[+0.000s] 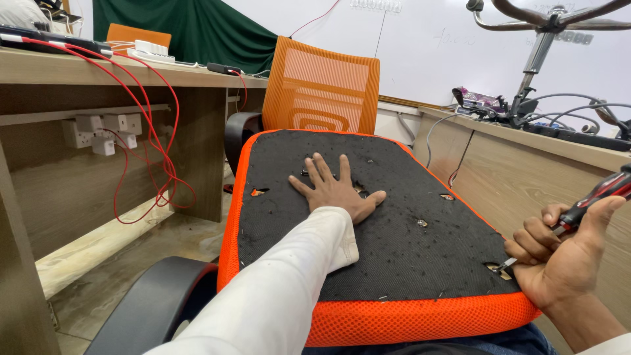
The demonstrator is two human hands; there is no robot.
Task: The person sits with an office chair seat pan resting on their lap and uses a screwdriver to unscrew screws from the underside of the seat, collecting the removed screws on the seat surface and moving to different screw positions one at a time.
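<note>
Left hand (pixel 336 189) spread flat, palm down, on black underside of orange chair seat (pixel 394 315). Right hand (pixel 565 253) closed around red-and-black screwdriver (pixel 595 197), tip at near-right mounting hole (pixel 497 268), just left of knuckles.

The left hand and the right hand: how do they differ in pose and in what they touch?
The left hand lies flat, fingers spread, on the black underside of the seat; the right hand is closed around a red-and-black screwdriver. The left hand rests mid-seat; the right hand works at the seat's near right corner. Both touch the same seat.

Screwdriver (pixel 595 197) handle cut off right; tip hidden.
</note>
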